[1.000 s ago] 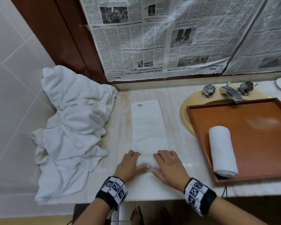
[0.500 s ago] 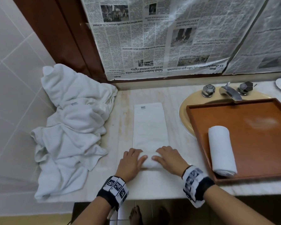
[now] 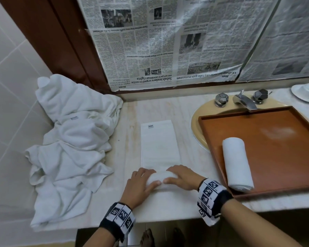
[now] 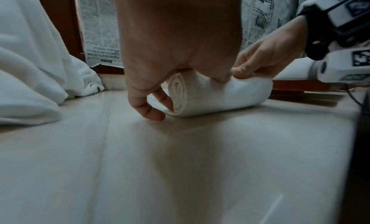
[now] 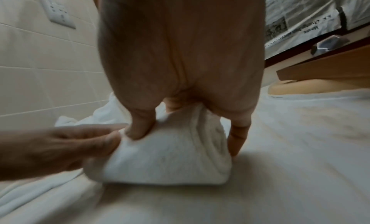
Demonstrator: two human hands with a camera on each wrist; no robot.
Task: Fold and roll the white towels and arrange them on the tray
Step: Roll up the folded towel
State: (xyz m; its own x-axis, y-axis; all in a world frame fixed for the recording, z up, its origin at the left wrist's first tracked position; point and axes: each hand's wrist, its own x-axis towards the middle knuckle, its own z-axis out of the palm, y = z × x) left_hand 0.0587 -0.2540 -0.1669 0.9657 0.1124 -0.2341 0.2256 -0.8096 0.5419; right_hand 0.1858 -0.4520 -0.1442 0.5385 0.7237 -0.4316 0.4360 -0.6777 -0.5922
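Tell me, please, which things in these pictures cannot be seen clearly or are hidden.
- Head view: the sink bowl is covered by the tray.
- Head view: the label on the towel is too small to read.
- Head view: the dish is cut off by the right edge.
- Right wrist view: the left hand is cut off by the left edge and blurred.
- Left wrist view: the right hand hides the roll's far end.

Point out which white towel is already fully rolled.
The rolled towel lying on the wooden tray. The folded towel under both hands is only partly rolled, its strip still flat on the counter, and the towel pile at left is crumpled.
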